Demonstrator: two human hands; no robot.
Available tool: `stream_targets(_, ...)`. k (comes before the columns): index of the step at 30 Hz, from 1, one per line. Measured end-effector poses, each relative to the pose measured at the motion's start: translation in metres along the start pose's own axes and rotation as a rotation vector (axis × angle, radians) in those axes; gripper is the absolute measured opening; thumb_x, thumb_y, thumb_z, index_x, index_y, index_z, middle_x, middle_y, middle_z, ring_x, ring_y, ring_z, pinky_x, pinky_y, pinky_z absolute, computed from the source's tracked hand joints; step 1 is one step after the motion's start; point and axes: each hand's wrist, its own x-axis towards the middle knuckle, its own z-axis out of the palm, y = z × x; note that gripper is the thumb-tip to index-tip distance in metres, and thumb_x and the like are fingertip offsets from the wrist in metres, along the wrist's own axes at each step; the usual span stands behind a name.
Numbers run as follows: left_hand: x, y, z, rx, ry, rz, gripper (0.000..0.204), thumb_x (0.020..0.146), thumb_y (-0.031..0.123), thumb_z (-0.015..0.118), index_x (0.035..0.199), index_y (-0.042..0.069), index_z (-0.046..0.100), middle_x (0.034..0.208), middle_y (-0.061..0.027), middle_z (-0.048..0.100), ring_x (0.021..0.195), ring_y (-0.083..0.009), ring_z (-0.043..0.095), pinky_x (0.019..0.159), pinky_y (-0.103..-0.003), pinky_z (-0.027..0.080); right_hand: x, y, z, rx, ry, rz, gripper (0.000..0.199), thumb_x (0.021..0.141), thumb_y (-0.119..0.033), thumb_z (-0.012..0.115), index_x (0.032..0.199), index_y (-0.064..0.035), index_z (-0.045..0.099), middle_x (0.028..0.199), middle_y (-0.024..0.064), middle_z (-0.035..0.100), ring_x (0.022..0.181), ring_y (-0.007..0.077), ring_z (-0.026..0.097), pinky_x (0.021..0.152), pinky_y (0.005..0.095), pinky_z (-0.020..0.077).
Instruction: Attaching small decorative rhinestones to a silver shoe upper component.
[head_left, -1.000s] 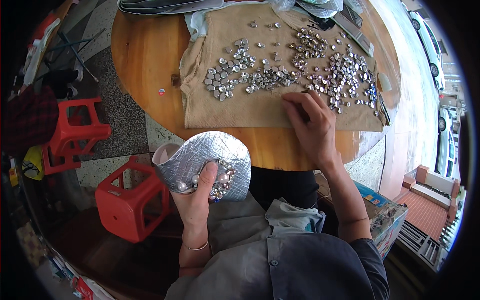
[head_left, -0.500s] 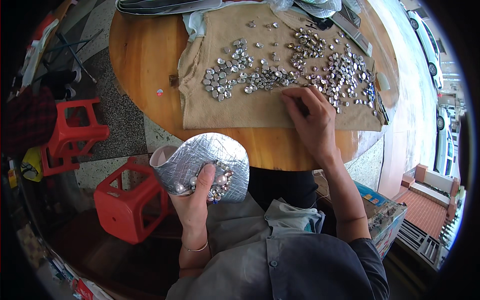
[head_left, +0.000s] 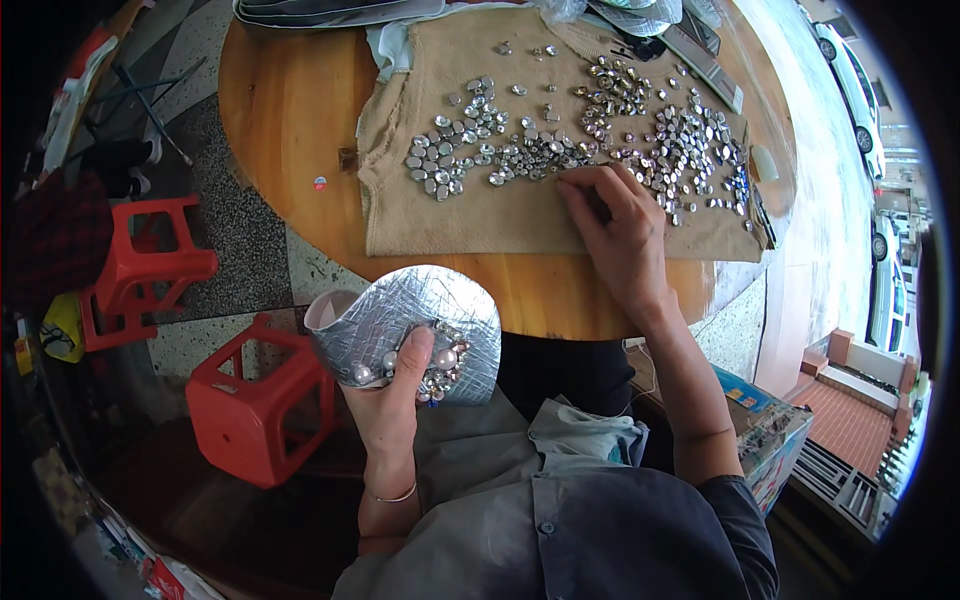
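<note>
Silver sheet (head_left: pixel 440 298), curled, its surface creased, clamped in my left grip (head_left: pixel 390 410): thumb pressed across its face, remaining fingers hidden behind. It is off the near edge of the tan knit cloth (head_left: pixel 470 228), toward the left. On the sheet, beside my thumb, sits a bead cluster (head_left: pixel 443 374) (pearly rounds the largest, a speck of blue at its lower end). My right grip (head_left: pixel 625 225) is over the near part of the cloth, fingers bent, thumb and forefinger tips close together just beside the loose stones; cannot tell whether they pinch one. Clear stones (head_left: pixel 440 160) spread over the cloth's left and middle; amber-tinted stones (head_left: pixel 618 90) lie toward its far side, right of middle. Wooden bench (head_left: pixel 300 110) beneath the cloth. Red stool (head_left: pixel 235 420) out past the cloth's near left corner.
</note>
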Motion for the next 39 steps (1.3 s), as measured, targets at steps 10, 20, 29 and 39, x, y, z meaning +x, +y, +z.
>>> stream_targets(10,-0.001,-0.002,-0.001,-0.013,0.012,-0.006,0.037,0.080,0.002,0.065,0.113,0.000,0.050,0.100,-0.0064,0.059,0.088,-0.0125,0.057,0.080,-0.027,0.047,-0.005,0.003,-0.003,0.022,0.008,0.008,0.010,0.078,-0.001,0.064,0.088,-0.0039,0.064,0.073,0.0044,0.057,0.059,0.0109,0.054,0.055,0.0226,0.0438)
stream_targets(20,-0.001,-0.001,-0.002,-0.012,-0.003,-0.024,0.038,0.079,0.002,0.066,0.114,0.000,0.050,0.100,-0.0063,0.059,0.088,-0.0122,0.057,0.080,-0.026,0.047,-0.003,0.001,-0.002,0.083,0.019,0.038,0.009,0.078,-0.001,0.065,0.086,-0.0036,0.063,0.070,0.0035,0.055,0.057,0.0091,0.051,0.053,0.0220,0.0422)
stream_targets(29,0.001,0.002,0.002,-0.023,0.009,0.021,0.036,0.079,0.002,0.066,0.112,0.000,0.051,0.099,-0.0059,0.060,0.088,-0.0117,0.057,0.080,-0.026,0.046,-0.001,0.001,0.000,0.041,0.017,0.005,0.009,0.078,-0.002,0.066,0.086,-0.0035,0.063,0.069,0.0035,0.055,0.057,0.0090,0.051,0.052,0.0221,0.0422)
stream_targets(39,-0.001,-0.003,-0.004,0.009,-0.033,0.008,0.035,0.080,0.002,0.065,0.113,0.000,0.052,0.099,-0.0060,0.060,0.087,-0.0116,0.057,0.080,-0.025,0.047,0.004,0.004,0.002,-0.131,-0.027,-0.134,0.019,0.080,-0.003,0.062,0.098,-0.0080,0.066,0.074,0.0065,0.055,0.061,0.0140,0.053,0.055,0.0259,0.0429)
